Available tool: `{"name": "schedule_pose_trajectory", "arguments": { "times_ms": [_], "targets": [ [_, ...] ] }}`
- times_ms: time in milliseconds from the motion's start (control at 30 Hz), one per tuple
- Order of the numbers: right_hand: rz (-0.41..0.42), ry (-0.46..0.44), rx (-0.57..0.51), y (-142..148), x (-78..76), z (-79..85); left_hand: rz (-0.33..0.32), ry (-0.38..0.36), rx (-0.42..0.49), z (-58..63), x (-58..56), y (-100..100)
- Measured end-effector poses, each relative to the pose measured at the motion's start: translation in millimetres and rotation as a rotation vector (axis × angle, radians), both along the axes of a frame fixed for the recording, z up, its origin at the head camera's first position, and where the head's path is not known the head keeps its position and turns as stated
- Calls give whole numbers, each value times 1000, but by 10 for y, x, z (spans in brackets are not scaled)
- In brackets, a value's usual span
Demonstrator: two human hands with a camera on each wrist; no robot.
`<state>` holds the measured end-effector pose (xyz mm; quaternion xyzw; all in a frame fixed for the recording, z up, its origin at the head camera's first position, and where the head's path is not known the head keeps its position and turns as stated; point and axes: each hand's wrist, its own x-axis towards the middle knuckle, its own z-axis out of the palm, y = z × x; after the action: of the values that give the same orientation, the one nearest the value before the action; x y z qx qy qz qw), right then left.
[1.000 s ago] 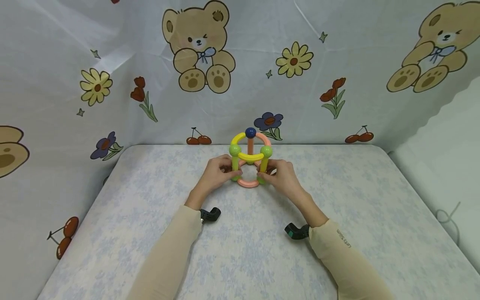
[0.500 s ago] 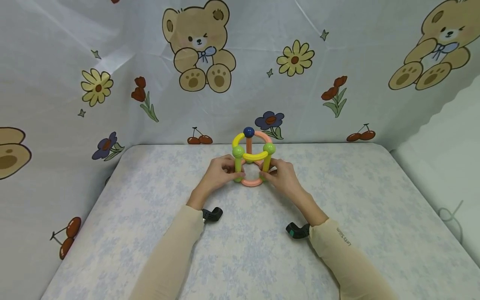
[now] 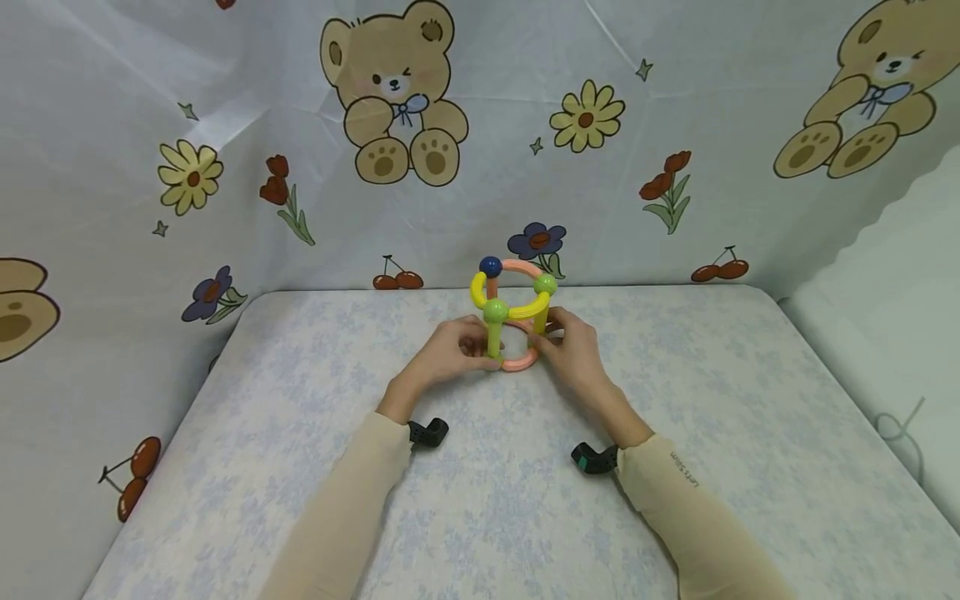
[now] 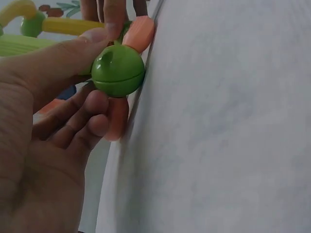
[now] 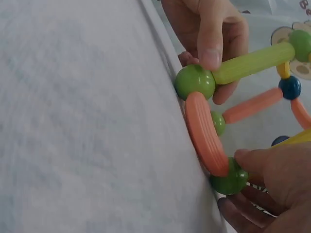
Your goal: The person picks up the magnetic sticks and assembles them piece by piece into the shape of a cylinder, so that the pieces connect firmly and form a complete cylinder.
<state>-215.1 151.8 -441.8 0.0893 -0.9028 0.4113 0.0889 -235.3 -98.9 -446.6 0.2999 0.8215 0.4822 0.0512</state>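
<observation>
A ball-and-stick toy frame (image 3: 529,309) stands upright on the table, built from two rings joined by straight rods. Its upper ring has a navy ball (image 3: 491,267), green balls (image 3: 496,311) and curved yellow and salmon sticks; the lower ring (image 3: 519,364) is salmon. My left hand (image 3: 450,350) holds the foot of the light green rod (image 3: 494,340), its thumb by a lower green ball (image 4: 118,71) in the left wrist view. My right hand (image 3: 573,354) pinches the foot of the yellow rod (image 3: 540,321), at another green ball (image 5: 229,177) in the right wrist view.
The table (image 3: 495,517) has a pale blue floral cover. Behind its far edge hangs a white cloth (image 3: 495,208) printed with bears, flowers and cherries. A thin cord (image 3: 900,429) lies beyond the table's right side.
The frame has turned between my hands: its navy ball has shifted left, and the nearer green ball has come right and toward me. My left hand has moved right with it.
</observation>
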Motion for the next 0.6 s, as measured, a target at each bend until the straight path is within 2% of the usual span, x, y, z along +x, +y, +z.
{"name": "schedule_pose_trajectory", "arguments": {
  "times_ms": [133,233,300,400,467,533,600],
  "targets": [
    [-59,43,-18,45,3,-31,-78,-45,-22,74,41,63],
    [-106,81,0,45,21,-6,-75,-49,-7,108,51,78],
    [-129,96,14,28,36,32,-20,-22,5,114,46,73],
    [-134,91,20,-9,63,103,138,36,24,101,25,62],
    [-116,50,3,-33,83,146,229,48,38,86,9,55],
    [-86,-4,-21,-53,87,164,274,34,50,65,-10,51],
    [-60,-55,-49,-71,82,151,278,17,68,27,-25,43]
  ]
}}
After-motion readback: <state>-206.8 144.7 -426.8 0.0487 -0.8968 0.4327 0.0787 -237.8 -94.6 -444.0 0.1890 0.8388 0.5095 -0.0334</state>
